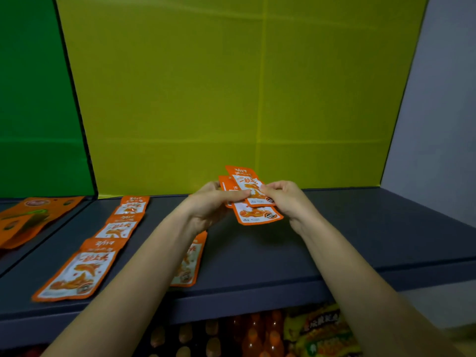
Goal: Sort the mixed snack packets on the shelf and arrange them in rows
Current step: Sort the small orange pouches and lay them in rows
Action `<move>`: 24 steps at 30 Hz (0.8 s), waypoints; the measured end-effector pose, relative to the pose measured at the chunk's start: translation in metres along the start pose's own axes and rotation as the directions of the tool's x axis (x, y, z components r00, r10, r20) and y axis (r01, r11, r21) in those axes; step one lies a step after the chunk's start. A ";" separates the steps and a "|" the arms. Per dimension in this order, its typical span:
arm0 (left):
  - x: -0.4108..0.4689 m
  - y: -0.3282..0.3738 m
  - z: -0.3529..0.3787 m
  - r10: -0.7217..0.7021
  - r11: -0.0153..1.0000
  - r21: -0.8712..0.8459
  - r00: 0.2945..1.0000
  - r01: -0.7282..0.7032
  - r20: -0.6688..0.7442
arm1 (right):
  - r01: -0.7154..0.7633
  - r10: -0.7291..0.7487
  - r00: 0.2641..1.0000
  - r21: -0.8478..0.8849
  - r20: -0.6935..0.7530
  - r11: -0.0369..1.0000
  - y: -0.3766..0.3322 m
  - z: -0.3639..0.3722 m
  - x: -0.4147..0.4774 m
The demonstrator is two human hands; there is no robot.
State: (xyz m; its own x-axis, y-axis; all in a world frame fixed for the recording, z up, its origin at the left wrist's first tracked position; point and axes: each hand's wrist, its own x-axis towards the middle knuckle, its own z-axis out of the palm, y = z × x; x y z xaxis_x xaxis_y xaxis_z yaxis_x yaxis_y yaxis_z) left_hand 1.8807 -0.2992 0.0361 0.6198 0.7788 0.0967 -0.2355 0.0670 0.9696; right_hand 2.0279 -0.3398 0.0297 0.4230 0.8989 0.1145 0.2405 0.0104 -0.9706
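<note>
I see my L hand [211, 202] & R hand [286, 199] close together above the grey shelf [347, 235], both pinching a fan of orange snack packets [255, 202]; a row of three packets [118, 228] lies flat at shelf left

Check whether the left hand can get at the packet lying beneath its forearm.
Likely yes, once freed: the left hand and right hand both grip the fanned packets. That packet lies flat on the grey shelf, with only the forearm passing over it.
</note>
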 end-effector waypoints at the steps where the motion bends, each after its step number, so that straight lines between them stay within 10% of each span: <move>1: 0.003 -0.001 0.002 0.001 1.000 0.001 1.000 -0.001 -0.019 | -0.001 0.001 1.000 0.000 0.010 1.000 0.001 -0.003 0.005; 11: 0.012 0.005 -0.014 0.090 0.996 0.048 0.953 -0.079 -0.290 | 0.009 -0.013 0.998 0.070 0.067 0.998 0.015 -0.013 0.055; 24: 0.012 0.014 -0.051 0.086 0.986 0.165 0.887 -0.011 -0.454 | 0.020 -0.017 1.000 -0.490 0.012 0.872 0.058 0.000 0.113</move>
State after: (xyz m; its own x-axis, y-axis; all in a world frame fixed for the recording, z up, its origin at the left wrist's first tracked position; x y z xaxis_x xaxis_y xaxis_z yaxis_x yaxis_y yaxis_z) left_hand 1.8465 -0.2566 0.0397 0.1898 0.9796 0.0666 -0.1155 -0.0450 0.9923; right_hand 2.0896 -0.2380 -0.0133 0.4087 0.9036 0.1281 0.6460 -0.1873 -0.7400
